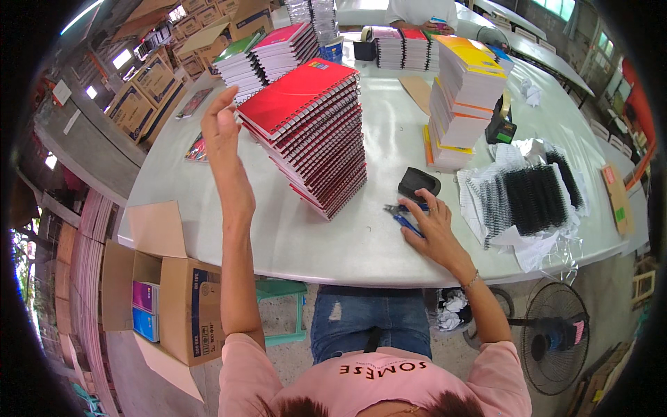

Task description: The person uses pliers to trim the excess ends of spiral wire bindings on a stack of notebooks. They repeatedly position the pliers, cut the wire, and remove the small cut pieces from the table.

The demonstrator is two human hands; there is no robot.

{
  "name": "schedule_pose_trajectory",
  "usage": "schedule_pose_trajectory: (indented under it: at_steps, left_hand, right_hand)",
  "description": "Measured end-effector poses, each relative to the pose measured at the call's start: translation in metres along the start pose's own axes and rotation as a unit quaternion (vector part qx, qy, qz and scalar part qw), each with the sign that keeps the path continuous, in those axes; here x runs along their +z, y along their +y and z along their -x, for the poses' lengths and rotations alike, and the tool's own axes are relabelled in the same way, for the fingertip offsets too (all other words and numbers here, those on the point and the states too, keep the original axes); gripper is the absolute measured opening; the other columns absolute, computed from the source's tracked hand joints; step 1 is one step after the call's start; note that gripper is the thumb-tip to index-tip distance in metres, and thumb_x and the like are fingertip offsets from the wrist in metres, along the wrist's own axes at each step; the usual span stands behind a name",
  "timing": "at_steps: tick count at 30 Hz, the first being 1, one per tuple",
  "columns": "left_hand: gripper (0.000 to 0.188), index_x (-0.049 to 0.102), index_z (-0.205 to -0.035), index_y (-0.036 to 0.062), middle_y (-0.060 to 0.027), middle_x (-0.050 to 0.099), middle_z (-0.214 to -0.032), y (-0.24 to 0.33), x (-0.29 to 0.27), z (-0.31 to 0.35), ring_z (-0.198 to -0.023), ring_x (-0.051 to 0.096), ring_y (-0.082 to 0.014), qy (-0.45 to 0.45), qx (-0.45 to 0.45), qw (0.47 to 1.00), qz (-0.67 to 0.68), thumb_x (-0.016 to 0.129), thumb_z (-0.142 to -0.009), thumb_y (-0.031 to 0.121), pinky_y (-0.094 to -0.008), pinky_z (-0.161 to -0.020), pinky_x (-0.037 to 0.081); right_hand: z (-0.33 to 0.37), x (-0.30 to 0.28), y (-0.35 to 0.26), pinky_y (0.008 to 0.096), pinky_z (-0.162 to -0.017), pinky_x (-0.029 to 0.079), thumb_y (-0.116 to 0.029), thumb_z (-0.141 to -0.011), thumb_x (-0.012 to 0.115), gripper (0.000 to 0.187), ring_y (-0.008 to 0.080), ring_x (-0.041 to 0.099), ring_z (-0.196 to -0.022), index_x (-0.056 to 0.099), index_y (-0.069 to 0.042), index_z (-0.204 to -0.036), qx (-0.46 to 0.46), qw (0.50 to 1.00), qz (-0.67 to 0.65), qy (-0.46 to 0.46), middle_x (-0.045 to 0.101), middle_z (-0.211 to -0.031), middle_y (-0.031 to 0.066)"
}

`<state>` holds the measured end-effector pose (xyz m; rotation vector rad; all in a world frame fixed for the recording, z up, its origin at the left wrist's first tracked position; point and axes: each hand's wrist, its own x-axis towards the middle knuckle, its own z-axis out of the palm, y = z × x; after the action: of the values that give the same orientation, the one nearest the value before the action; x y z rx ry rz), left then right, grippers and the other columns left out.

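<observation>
A tall stack of red spiral-bound notebooks [306,97] stands on the table, leaning a little. My left hand [226,135] is raised beside the stack's upper left corner. Its fingers are stretched out and hold nothing; whether a fingertip touches the top notebook, I cannot tell. To the right of the stack, low over the tabletop, my right hand [434,221] has its thumb and fingers round small blue-handled cutting pliers [404,222]. Their jaws point left. Just beyond my right fingers, a small black tray [419,183] sits on the table.
Yellow-covered books [462,104] are stacked to the right. Black spiral binding coils [533,198] lie on crumpled paper near the table's [313,257] right edge. Behind the red stack are more notebooks [281,48] and a person [420,12]. An open carton [187,306] and a fan [556,337] flank me.
</observation>
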<state>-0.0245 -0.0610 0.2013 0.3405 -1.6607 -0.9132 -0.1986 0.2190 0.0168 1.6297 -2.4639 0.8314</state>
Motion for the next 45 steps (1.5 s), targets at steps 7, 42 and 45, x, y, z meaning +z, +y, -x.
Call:
schedule_pose_trajectory:
  at_steps: [7,42,45]
  left_hand:
    - [0.066,0.058,-0.136,0.0059,-0.0054,0.056,-0.13,-0.015,0.009,-0.007,-0.122,0.05,-0.0172,-0.006,0.0,1.0,-0.021,0.041,-0.104,0.061,-0.035,-0.109,0.033]
    - [0.027,0.067,-0.076,-0.0015,-0.0122,0.067,-0.085,-0.021,0.036,-0.015,-0.094,0.055,-0.025,0.034,0.178,0.983,0.016,0.045,-0.084,0.012,-0.0384,-0.094,0.039]
    - [0.027,0.067,-0.076,-0.0017,-0.0122,0.066,-0.085,-0.022,0.036,-0.015,-0.092,0.054,-0.0243,0.035,0.173,0.984,0.013,0.046,-0.084,0.012,-0.0374,-0.093,0.038]
  right_hand:
    - [-0.002,-0.016,0.004,0.0517,-0.107,0.034,-0.026,-0.095,0.064,0.052,0.0357,0.045,-0.123,0.051,-0.019,-0.145,0.104,0.989,-0.047,0.089,0.045,-0.14,0.0179]
    - [-0.099,-0.041,-0.158,0.0406,-0.083,0.04,-0.037,-0.078,0.086,0.072,0.0268,0.053,-0.096,0.058,-0.01,-0.139,-0.112,0.946,-0.106,0.286,0.058,-0.108,0.0104]
    - [-0.101,-0.039,-0.158,0.0402,-0.083,0.04,-0.04,-0.078,0.086,0.074,0.0263,0.053,-0.097,0.058,-0.011,-0.14,-0.116,0.945,-0.095,0.289,0.058,-0.109,0.0097]
